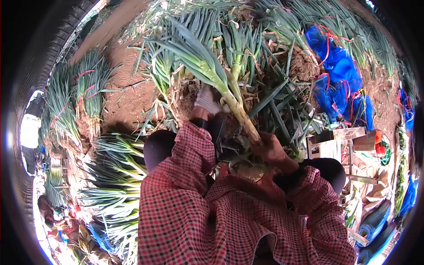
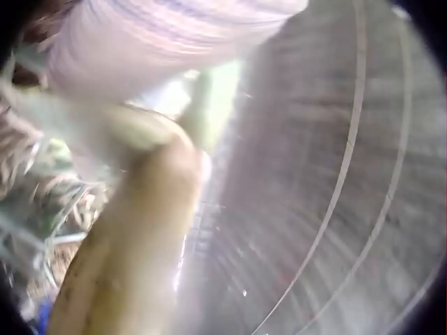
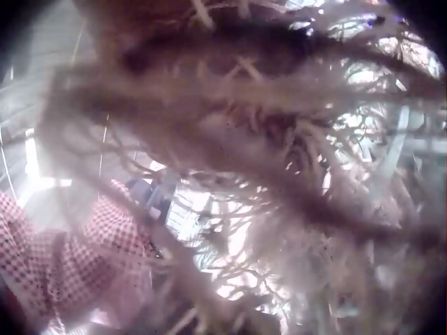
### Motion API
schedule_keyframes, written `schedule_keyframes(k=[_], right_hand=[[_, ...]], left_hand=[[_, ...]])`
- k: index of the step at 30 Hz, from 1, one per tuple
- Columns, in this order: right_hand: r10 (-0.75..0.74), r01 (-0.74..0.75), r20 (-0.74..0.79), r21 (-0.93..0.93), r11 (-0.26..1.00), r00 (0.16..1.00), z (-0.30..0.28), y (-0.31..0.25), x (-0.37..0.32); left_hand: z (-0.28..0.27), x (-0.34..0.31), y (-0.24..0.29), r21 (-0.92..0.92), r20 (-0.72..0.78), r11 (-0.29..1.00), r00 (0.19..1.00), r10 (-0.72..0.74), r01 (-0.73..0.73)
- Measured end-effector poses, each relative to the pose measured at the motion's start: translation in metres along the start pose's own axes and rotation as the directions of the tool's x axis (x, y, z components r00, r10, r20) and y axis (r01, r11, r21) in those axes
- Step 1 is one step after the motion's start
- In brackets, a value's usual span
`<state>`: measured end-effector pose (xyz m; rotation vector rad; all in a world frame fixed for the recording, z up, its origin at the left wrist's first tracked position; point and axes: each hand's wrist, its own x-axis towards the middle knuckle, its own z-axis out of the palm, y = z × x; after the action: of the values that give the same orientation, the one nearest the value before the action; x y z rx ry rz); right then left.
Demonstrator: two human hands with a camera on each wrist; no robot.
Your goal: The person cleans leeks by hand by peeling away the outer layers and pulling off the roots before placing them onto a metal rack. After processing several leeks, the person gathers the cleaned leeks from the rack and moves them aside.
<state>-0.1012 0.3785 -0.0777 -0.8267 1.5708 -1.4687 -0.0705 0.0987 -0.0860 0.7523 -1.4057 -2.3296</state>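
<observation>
My right hand (image 1: 271, 148) grips a large green onion (image 1: 240, 115) near its root end. The pale stalk slants up and left to broad green leaves. Blurred roots (image 3: 244, 132) cross close in front of the right wrist camera. My left hand (image 1: 207, 100), in a whitish striped glove, is beside the stalk just below where the leaves fan out. In the left wrist view the glove (image 2: 160, 42) lies over the upper stalk, and a blurred leaf sheath (image 2: 105, 129) bends off to the left there. The left fingertips are hidden; I cannot tell whether they pinch the sheath.
Bundled green onions (image 1: 90, 88) stand at the left, and more lie in a row (image 1: 117, 190) by my left knee. Ahead are further bunches (image 1: 194, 33). A blue net sack (image 1: 340, 66) and a wooden crate (image 1: 335, 139) are on the right. Loose leaves (image 1: 282, 110) litter the ground.
</observation>
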Motion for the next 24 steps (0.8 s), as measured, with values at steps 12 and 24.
schedule_keyframes(k=[12, 24], right_hand=[[0.203, -0.219, -0.226, -0.051, 0.974, 0.953, 0.002, 0.021, -0.012], [-0.091, 0.095, -0.357, -0.007, 0.995, 0.930, 0.009, -0.033, 0.013]], left_hand=[[0.006, 0.052, -0.038, -0.754, 0.650, 0.559, 0.510, 0.564, 0.343], [0.045, -0.055, -0.114, 0.898, 0.440, 0.134, 0.852, -0.283, -0.420]])
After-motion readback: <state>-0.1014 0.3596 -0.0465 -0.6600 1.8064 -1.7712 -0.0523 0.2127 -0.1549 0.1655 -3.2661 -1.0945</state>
